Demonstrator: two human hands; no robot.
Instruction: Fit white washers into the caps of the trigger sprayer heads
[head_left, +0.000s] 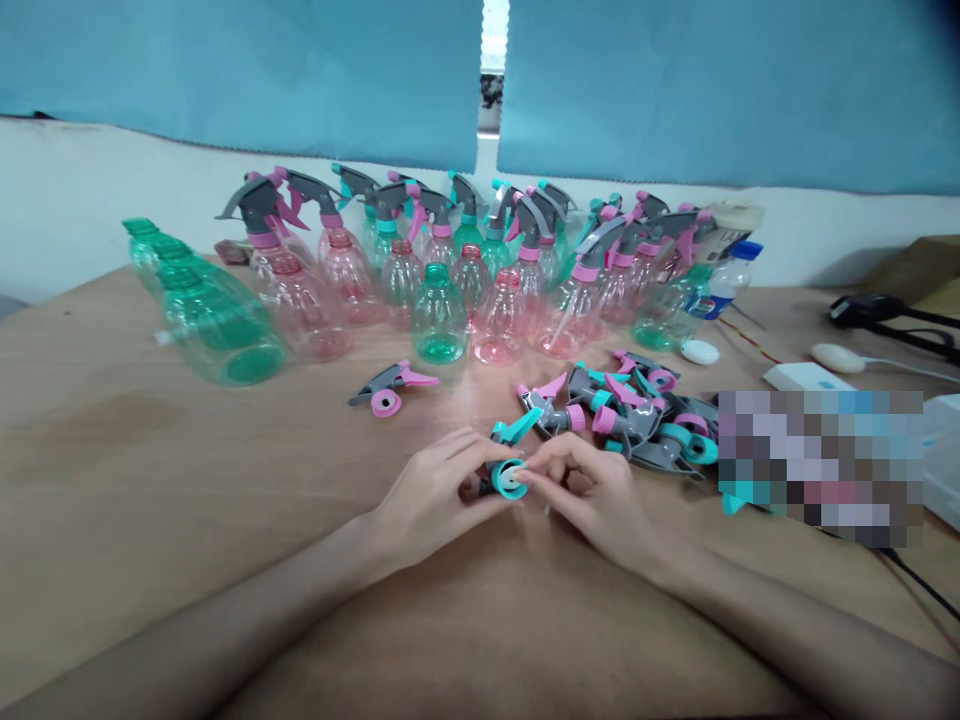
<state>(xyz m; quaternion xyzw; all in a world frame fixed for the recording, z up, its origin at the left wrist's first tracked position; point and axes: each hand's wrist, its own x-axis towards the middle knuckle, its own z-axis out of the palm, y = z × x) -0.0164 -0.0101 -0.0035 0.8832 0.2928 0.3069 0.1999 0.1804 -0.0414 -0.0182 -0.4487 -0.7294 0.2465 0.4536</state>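
Note:
My left hand point(431, 490) is closed around a grey spray trigger head with a teal lever point(517, 428), its teal collar point(501, 494) facing me. A small white washer point(512, 474) shows inside the collar opening. Thumb and forefinger of my right hand point(592, 495) pinch together at that washer; the other fingers curl in. Just beyond my left hand lies a grey and pink trigger head point(385, 385). To the right, beyond my right hand, is a pile of grey trigger heads point(637, 420) with pink and teal parts.
Rows of pink and green bottles point(440, 320) stand at the back, many with trigger heads fitted. Green bottles point(217, 325) are at left. A white oval object point(700, 352), a blue-capped bottle point(731, 280), a white box point(806, 378) and cables are at right. A blurred patch hides part of the right side.

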